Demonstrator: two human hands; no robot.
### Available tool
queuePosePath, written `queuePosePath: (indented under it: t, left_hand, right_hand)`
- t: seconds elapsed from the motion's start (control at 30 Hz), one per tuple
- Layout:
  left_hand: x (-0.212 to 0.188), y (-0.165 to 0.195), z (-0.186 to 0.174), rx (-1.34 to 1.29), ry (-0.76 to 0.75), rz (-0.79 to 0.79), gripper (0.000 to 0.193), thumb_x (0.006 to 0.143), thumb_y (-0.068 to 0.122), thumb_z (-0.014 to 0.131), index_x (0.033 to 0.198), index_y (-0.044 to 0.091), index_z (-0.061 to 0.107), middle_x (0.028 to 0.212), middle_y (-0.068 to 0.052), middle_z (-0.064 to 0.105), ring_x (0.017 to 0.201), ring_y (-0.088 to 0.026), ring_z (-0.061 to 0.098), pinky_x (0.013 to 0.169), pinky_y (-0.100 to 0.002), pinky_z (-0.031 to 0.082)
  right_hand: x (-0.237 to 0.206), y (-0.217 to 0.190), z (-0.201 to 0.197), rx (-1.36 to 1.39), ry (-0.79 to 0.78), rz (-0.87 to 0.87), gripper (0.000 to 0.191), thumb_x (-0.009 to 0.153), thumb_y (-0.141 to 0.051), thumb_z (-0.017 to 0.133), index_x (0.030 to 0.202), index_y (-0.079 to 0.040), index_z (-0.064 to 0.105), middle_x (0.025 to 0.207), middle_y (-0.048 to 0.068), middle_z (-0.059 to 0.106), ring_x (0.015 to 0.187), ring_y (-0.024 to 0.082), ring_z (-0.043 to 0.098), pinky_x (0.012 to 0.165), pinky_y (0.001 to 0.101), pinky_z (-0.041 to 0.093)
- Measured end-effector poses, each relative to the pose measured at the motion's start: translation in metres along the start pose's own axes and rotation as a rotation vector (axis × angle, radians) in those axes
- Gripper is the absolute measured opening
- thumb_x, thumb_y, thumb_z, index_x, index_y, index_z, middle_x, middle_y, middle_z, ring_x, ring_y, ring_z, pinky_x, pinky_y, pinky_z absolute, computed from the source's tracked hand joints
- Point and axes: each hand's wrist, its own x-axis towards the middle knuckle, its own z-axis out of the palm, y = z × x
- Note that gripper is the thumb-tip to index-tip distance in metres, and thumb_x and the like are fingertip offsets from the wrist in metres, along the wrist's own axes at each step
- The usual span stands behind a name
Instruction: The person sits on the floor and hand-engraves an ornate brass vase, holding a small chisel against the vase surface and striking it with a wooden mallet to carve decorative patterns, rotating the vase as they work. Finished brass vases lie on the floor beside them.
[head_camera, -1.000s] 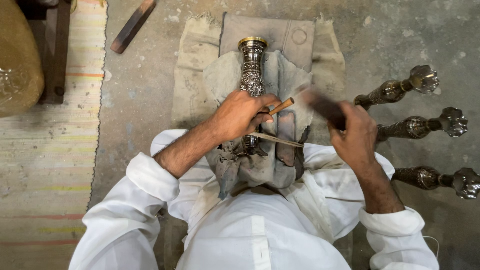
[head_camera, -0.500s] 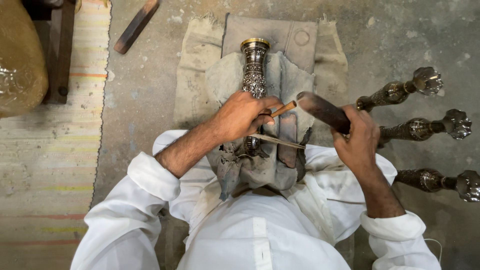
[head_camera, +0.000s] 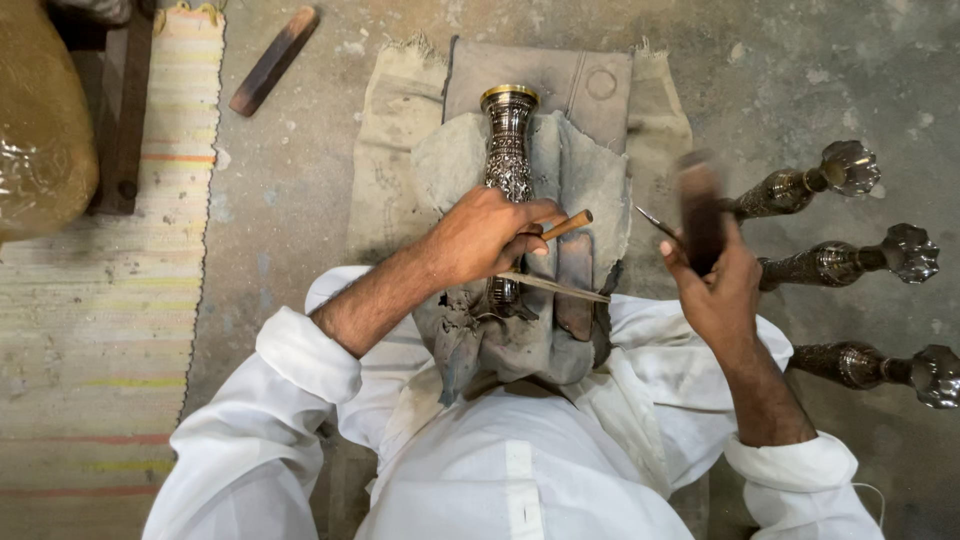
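right hand (head_camera: 722, 285): wrapped tight around a dark wooden mallet (head_camera: 699, 208), which is now cocked up and away from the work, blurred from the swing. Half a second back it was angled down toward the chisel, so this looks like the wind-up between strikes.
left hand (head_camera: 490, 238): closed on a thin wood-handled chisel (head_camera: 565, 226), pinning it against the vase. It hasn't shifted between frames as far as I can see.
vase (head_camera: 508, 150): engraved metal piece lying lengthwise on grey cloth padding (head_camera: 585, 180) over the person's lap, brass-rimmed mouth pointing away. Same spot as before.
what it means: my guess is the chasing is mid-rhythm, tool staying on one patch of the pattern while the mallet cycles.
thin stick (head_camera: 555, 287): lies across the cloth just below the left hand, unmoved.
off to the side: three similar ornate metal pieces (head_camera: 835, 262) rest on the concrete floor (head_camera: 300, 170) by the right arm, and a wooden block (head_camera: 273, 60) sits further up.
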Motion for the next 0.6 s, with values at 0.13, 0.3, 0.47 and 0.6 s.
queuePosePath:
  t: [0.13, 0.3, 0.47, 0.6]
  left_hand:
    - [-0.001, -0.001, 0.001, 0.011, -0.056, -0.037, 0.033, 0.089, 0.02, 0.078, 0.118, 0.01, 0.067, 0.075, -0.009, 0.075, 0.068, -0.031, 0.073, 0.065, -0.046, 0.055]
    - [-0.003, -0.005, -0.001, -0.022, -0.049, -0.03, 0.034, 0.089, 0.02, 0.077, 0.12, 0.01, 0.067, 0.076, -0.008, 0.075, 0.069, -0.031, 0.073, 0.066, -0.045, 0.055]
    - [-0.005, -0.003, 0.002, -0.071, 0.047, -0.012, 0.033, 0.09, 0.021, 0.078, 0.12, 0.01, 0.067, 0.086, -0.01, 0.078, 0.078, -0.031, 0.075, 0.069, -0.044, 0.057]
    - [-0.009, -0.006, 0.003, -0.142, 0.075, -0.006, 0.036, 0.092, 0.018, 0.078, 0.126, 0.01, 0.066, 0.097, -0.01, 0.08, 0.09, -0.027, 0.078, 0.074, -0.039, 0.06]
  right_hand:
    - [-0.002, 0.003, -0.001, -0.353, 0.064, -0.333, 0.034, 0.084, -0.006, 0.077, 0.116, -0.005, 0.065, 0.098, 0.011, 0.072, 0.091, 0.029, 0.068, 0.081, 0.0429, 0.054]
    - [-0.002, -0.005, -0.005, -0.242, 0.006, -0.132, 0.035, 0.084, -0.006, 0.078, 0.116, -0.004, 0.065, 0.096, 0.013, 0.071, 0.087, 0.031, 0.067, 0.078, 0.0438, 0.053]
    - [-0.003, -0.015, -0.013, -0.059, 0.07, -0.026, 0.038, 0.087, -0.008, 0.079, 0.122, -0.007, 0.064, 0.103, 0.01, 0.07, 0.095, 0.03, 0.068, 0.082, 0.0411, 0.054]
    - [-0.001, -0.013, -0.015, -0.466, -0.029, -0.236, 0.04, 0.08, 0.0, 0.076, 0.118, -0.008, 0.071, 0.098, 0.012, 0.074, 0.091, 0.032, 0.07, 0.083, 0.045, 0.054]
